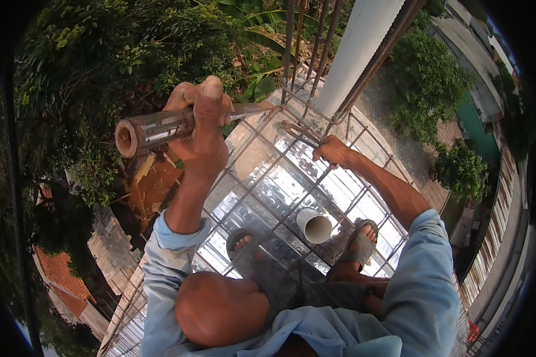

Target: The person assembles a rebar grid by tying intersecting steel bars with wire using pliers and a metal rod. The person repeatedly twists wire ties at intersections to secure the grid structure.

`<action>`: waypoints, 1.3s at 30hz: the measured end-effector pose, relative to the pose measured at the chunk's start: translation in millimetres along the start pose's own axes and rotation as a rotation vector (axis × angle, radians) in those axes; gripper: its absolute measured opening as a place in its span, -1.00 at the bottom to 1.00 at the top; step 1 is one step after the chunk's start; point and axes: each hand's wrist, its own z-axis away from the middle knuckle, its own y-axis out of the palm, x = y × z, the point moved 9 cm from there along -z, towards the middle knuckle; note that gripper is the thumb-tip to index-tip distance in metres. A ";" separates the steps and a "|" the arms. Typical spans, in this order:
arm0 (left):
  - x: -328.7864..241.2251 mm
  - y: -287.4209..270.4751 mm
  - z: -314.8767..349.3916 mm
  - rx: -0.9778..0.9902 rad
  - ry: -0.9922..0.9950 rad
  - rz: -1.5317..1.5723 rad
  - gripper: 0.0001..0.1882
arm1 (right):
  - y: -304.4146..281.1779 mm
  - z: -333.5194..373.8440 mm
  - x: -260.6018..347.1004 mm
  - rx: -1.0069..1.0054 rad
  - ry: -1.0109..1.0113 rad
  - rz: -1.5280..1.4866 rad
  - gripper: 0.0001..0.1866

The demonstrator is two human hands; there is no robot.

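Note:
My left hand (199,116) is wrapped round a hollow brown pole (161,128), which looks like bamboo. Its open round end tips up toward me, and its far end reaches to the slab's corner. My right hand (335,152) is closed on a rusty two-armed tool that looks like pincers (301,133). The tool's head lies close to the steel bars near the corner, and whether it grips anything is too small to tell. Beneath both hands spreads a grid of steel reinforcing bars (259,134) over shiny metal sheeting (280,181).
A short white pipe (315,227) stands up through the grid between my sandalled feet. Upright rebars (304,47) and a tall white pipe (354,56) rise at the far corner. The slab edge drops away to trees (125,53) and roofs (110,244) below.

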 end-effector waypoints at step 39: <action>-83.3 22.1 -141.2 0.058 0.051 -0.558 -0.68 | -108.6 180.1 -128.2 0.115 0.124 0.552 -0.43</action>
